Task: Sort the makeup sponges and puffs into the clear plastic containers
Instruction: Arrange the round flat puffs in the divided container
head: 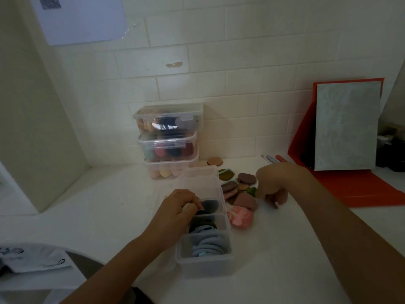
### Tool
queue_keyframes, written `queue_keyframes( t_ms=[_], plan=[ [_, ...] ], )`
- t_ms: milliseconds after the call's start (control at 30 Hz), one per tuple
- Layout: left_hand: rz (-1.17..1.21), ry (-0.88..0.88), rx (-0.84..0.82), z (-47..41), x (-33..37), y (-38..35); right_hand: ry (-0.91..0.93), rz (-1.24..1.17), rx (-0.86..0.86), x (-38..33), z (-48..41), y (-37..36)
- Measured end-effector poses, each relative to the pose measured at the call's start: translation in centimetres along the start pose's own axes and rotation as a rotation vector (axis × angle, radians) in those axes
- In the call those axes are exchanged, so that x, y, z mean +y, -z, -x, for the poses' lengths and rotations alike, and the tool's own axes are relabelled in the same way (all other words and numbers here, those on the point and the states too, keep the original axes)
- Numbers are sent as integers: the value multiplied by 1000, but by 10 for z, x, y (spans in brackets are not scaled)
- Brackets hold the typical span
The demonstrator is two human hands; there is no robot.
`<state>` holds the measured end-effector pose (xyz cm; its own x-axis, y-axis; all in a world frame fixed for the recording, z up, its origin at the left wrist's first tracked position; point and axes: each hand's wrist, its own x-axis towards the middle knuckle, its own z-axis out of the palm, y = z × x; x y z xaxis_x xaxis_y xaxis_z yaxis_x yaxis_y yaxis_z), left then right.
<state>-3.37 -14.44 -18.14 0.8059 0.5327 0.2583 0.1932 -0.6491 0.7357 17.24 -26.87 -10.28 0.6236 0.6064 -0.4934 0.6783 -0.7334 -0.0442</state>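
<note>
One open clear container (205, 258) is recorded mid-desk (285, 249), holding flat round light-blue puffs (208, 245) and dark ones. A dark puff (202, 212) is pinched over it by the left hand (177, 207). Three lidded containers (168, 139) are stacked behind. Brown, mauve and pink loose puffs (244, 200) are piled alongside. The right hand (271, 187) is curled there, its grip indiscernible.

Both arms reach forward — left hand (182, 207) curled, fingertips down; right hand (274, 185) curled too, blurred.
</note>
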Motion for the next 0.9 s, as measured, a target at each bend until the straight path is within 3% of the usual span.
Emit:
queue_keyframes(
  t_ms=[133, 200, 300, 367, 667, 900],
  plan=[
    [-10, 13, -10, 0, 2, 0, 195, 187, 480, -6, 14, 12],
    [-19, 13, -13, 1, 3, 0, 375, 23, 652, -11, 18, 16],
    [-11, 12, -7, 1, 7, 1, 709, -203, 508, -28, 34, 14],
    [2, 12, -4, 2, 10, 1, 807, -208, 415, -40, 37, 5],
    [-100, -19, 6, 1, 12, 3, 818, 24, 530, -51, 35, -5],
    [-101, -52, -28, 2, 10, 4, 765, 146, 527, -52, 34, -8]
  ],
)
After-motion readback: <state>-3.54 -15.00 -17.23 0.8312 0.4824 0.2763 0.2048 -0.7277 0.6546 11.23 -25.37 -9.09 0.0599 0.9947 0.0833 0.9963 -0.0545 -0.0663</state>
